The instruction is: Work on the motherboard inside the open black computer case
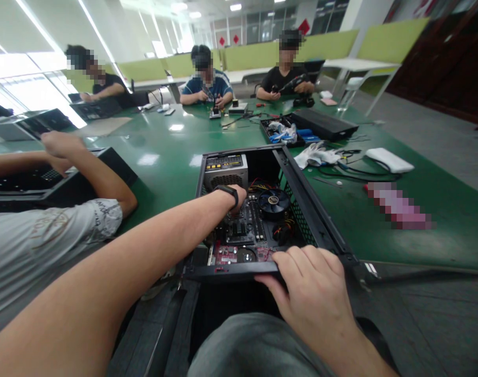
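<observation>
An open black computer case (pixel 315 220) lies on the green table's near edge. Inside it are a silver power supply (pixel 226 174), a motherboard (pixel 239 228), a round black fan (pixel 273 201) and a red circuit card (pixel 228 254). My left hand (pixel 239 198), with a black band at its wrist, reaches into the case just below the power supply; its fingers are mostly hidden, and what they touch cannot be made out. My right hand (pixel 312 280) grips the case's near edge, thumb below and fingers over the top.
On the green table (pixel 427 214) lie white gloves (pixel 317 155), cables, a white cloth (pixel 390 159) and a pink packet (pixel 398 205). A tool box (pixel 325 124) stands farther back. At left, a person's arms (pixel 101 162) reach over another case; several people sit across.
</observation>
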The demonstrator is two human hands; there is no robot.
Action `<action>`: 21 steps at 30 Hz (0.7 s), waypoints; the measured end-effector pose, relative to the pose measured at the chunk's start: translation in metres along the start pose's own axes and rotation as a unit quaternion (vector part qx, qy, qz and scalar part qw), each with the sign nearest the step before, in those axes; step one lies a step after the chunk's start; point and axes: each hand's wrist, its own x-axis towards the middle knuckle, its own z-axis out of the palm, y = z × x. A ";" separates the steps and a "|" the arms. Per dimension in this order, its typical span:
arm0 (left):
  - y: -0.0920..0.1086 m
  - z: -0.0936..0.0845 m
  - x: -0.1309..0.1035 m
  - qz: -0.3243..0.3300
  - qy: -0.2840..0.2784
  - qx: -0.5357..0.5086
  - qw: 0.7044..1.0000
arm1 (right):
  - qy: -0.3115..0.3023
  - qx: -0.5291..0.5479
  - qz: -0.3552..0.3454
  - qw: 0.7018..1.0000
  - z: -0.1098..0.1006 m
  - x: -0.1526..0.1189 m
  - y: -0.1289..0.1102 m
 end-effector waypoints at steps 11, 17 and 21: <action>0.007 -0.008 -0.016 -0.007 -0.005 0.006 1.000 | 0.001 -0.005 -0.003 1.000 -0.001 0.000 -0.001; 0.012 -0.013 -0.023 -0.010 -0.010 0.007 1.000 | -0.002 -0.009 -0.004 1.000 -0.001 0.000 0.000; 0.011 -0.012 -0.021 0.000 -0.007 -0.006 1.000 | 0.000 -0.013 -0.007 1.000 -0.001 0.000 0.000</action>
